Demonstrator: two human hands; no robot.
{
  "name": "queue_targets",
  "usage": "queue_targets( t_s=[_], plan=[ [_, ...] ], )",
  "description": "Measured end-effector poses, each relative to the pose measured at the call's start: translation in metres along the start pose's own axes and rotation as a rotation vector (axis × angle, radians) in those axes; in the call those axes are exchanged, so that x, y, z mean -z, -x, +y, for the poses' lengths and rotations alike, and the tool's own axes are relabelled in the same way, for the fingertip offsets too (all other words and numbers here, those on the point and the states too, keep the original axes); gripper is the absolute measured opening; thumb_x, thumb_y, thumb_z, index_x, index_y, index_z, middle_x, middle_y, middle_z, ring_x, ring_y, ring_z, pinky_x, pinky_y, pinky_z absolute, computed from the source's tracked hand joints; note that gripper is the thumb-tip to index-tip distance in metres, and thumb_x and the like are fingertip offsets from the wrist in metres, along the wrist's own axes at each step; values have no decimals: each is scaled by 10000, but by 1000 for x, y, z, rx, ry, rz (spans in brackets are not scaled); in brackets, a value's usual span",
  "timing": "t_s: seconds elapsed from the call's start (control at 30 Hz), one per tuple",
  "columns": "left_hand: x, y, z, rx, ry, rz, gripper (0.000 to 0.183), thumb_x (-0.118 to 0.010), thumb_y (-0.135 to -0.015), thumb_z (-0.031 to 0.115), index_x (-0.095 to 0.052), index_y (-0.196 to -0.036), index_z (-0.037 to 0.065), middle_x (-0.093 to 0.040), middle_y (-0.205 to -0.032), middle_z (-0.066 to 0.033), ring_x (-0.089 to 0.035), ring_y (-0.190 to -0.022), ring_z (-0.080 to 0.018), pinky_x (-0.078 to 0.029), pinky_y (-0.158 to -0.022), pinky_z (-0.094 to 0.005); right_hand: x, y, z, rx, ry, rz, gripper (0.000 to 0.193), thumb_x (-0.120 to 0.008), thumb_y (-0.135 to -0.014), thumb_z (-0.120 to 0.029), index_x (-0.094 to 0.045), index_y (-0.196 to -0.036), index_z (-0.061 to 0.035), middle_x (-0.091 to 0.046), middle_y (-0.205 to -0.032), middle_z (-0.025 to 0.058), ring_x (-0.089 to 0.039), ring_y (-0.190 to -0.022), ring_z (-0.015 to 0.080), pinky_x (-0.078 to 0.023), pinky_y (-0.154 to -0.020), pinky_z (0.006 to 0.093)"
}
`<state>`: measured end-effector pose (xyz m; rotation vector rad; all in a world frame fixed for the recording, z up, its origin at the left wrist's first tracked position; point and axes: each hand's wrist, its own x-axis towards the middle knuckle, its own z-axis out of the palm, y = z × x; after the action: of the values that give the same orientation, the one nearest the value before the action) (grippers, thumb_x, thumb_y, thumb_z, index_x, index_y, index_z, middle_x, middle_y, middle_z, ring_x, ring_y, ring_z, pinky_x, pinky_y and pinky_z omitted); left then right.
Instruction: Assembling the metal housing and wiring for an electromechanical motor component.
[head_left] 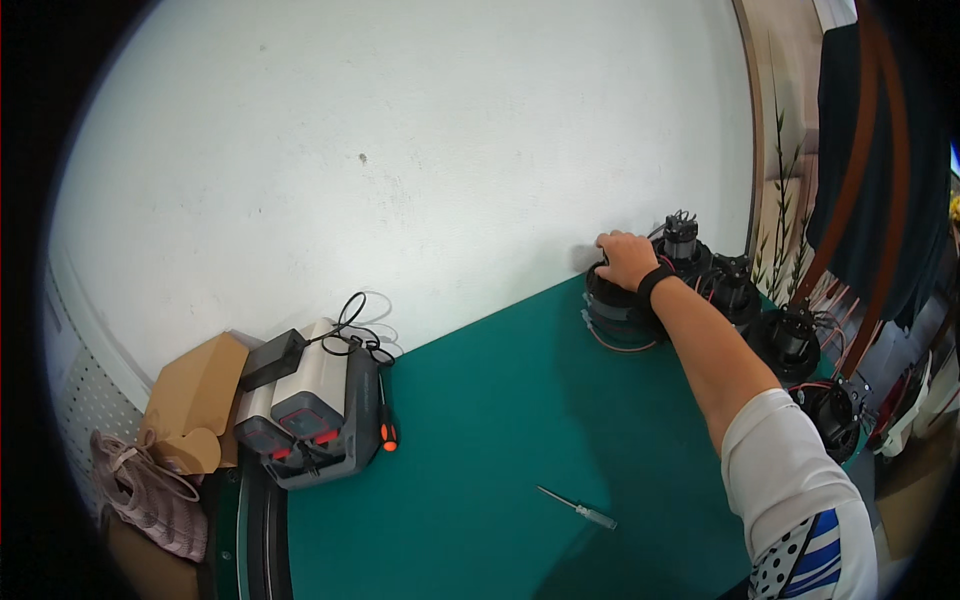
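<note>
Stretched out to the far right of the green table, my right hand (628, 262) has its fingers bent over the top of a black round motor unit (622, 318). A reddish wire loops around the front of that unit, and the hand covers most of its top. Close beside it stand several similar black motor units, among them one with a motor and wires on top (681, 236) and another nearer to me (790, 343). A dark band sits on my right wrist. My left hand is outside the picture.
A screwdriver with a clear handle (594, 515) lies mid-table. At left stand a grey battery charger (362, 420) with packs, an orange-black screwdriver (388, 432), a black adapter (273, 360), a cardboard box (200, 385) and a pinkish knitted item (150, 500). A white wall bounds the far edge.
</note>
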<state>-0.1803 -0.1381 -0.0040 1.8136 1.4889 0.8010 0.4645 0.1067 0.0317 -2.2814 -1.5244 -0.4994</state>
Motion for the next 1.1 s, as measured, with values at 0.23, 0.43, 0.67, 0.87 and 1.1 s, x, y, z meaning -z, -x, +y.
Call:
queue_targets(
  t_s=[0.23,0.43,0.67,0.87,1.1],
  plan=[
    [1,-1,-17,-77,-60,-15,427,-660,-822,66,-559,-1232,1,-411,-1400,-195,-343,-1323,-354,-289,-1058,-470,27,39,-33,236,-4,244,507,-723,-683,-337,-586,-1080,-53,-598,-1001,150,-549,-1004,298,-398,-870,406],
    [1,1,-24,-134,-105,0,399,-673,-814,84,-580,-1193,-3,-471,-1359,-173,-377,-1300,-347,-310,-1044,-443,30,121,-63,405,234,-85,568,-744,-679,-250,-518,-1140,-6,-547,-1016,122,-530,-986,250,-401,-819,359],
    [3,0,-21,-159,-194,0,410,-677,-802,79,-580,-1192,-1,-466,-1369,-161,-378,-1302,-340,-299,-1050,-429,4,115,-34,328,468,97,95,-632,-699,-55,-616,-786,-21,-594,-691,63,-613,-668,216,-473,-552,310],
    [0,-3,-18,-185,-143,11,414,-682,-801,91,-585,-1195,12,-479,-1358,-162,-375,-1304,-344,-302,-1049,-446,0,94,-41,327,377,32,77,-616,-723,-56,-677,-695,-94,-652,-739,78,-666,-734,234,-526,-561,352],
    [0,-3,-25,-98,-242,61,516,-759,-743,213,-583,-1190,26,-481,-1350,-175,-349,-1324,-363,-298,-1065,-443,-16,66,-33,358,322,97,115,-562,-767,-92,-671,-735,-74,-663,-754,111,-668,-713,271,-544,-598,379]
  ],
)
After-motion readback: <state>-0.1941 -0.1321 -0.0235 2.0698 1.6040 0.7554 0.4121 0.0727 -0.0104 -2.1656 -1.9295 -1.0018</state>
